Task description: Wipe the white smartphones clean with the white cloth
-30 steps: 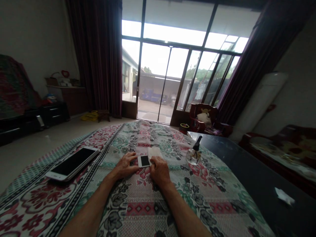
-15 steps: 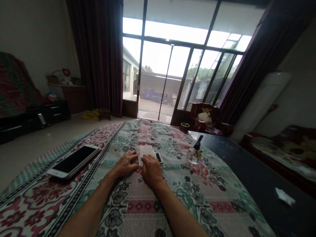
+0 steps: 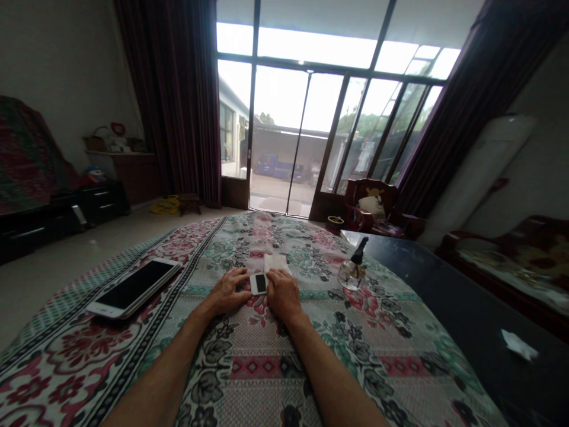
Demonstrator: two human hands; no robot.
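Note:
A small white phone (image 3: pixel 258 284) with a dark screen lies on the patterned tablecloth between my two hands. My left hand (image 3: pixel 227 290) is at its left edge, thumb at the lower corner and fingers curved along the side, gripping it against the cloth. My right hand (image 3: pixel 283 293) presses a white tissue (image 3: pixel 274 261) down at the phone's right edge, fingers bent over it. Most of the tissue sticks out beyond the right fingers, and that hand hides part of it.
A larger white phone (image 3: pixel 136 287) lies to the left. On the right stands a clear glass bottle (image 3: pixel 352 274) with a black pump top. A crumpled white tissue (image 3: pixel 519 345) rests on the dark table (image 3: pixel 462 314) farther right. Glass doors (image 3: pixel 284 148) stand beyond the table.
My right hand and the tissue have shifted right across the small phone, uncovering its left part and screen. My left hand has barely moved.

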